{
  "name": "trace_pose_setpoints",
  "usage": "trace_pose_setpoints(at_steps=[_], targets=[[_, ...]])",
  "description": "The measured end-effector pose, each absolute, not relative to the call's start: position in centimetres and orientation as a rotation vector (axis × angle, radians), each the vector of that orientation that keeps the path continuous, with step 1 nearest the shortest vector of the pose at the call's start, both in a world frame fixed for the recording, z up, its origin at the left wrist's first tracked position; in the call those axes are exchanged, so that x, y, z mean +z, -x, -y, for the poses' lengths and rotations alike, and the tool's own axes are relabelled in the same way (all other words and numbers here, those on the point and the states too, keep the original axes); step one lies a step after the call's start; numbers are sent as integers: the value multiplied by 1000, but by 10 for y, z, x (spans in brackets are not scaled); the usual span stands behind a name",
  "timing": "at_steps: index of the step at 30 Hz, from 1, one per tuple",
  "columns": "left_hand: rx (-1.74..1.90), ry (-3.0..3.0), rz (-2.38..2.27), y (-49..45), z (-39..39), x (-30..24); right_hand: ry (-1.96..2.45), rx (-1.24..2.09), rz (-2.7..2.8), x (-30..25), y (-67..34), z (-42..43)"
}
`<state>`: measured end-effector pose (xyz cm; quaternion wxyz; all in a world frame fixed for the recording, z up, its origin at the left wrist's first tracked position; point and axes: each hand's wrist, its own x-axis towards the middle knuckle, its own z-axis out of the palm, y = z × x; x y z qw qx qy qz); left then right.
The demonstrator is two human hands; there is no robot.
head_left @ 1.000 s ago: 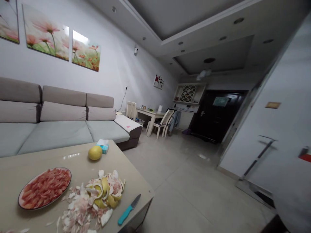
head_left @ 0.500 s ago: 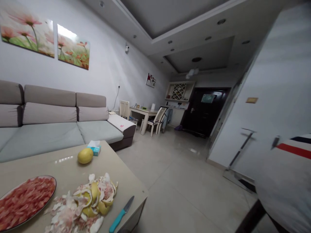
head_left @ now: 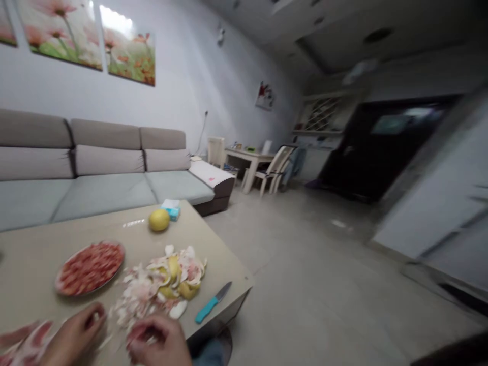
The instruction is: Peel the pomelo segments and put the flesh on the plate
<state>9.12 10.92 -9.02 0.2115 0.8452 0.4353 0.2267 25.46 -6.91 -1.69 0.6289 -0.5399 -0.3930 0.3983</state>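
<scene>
At the bottom edge my left hand (head_left: 78,328) has its fingers curled in, with thumb and forefinger near each other; whatever they hold is too blurred to name. My right hand (head_left: 162,338) is curled likewise, just below the heap of peel, and its contents cannot be made out. Pinkish citrus segments (head_left: 26,343) lie to the left of my left hand. Beyond the hands stands an oval plate (head_left: 58,284) piled with red fruit pulp (head_left: 93,267). Yellow rind and white pith scraps (head_left: 168,279) spread beside it.
A knife (head_left: 213,303) with a turquoise handle lies near the right edge of the coffee table (head_left: 236,277). Farther back sit a yellow fruit (head_left: 159,220) and a tissue pack (head_left: 173,211). A sofa (head_left: 107,190) lines the wall; a dining table and chairs (head_left: 272,170) stand beyond.
Both hands have come into view at the bottom. The view has shifted, so the coffee table shows more fully, and the person in the striped garment at right is out of frame.
</scene>
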Motion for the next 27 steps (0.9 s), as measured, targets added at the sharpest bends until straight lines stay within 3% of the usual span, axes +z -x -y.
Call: trace_pose_setpoints(at_steps=[9, 18, 27], targets=[[472, -2422, -1189, -73, -58, -13, 1154, 710, 1007, 3, -249, 90], [877, -2459, -676, -48, 25, 47, 1197, 472, 1276, 14, -223, 102], [988, -2695, -653, -30, 43, 58, 1189, 153, 1484, 24, -205, 107]])
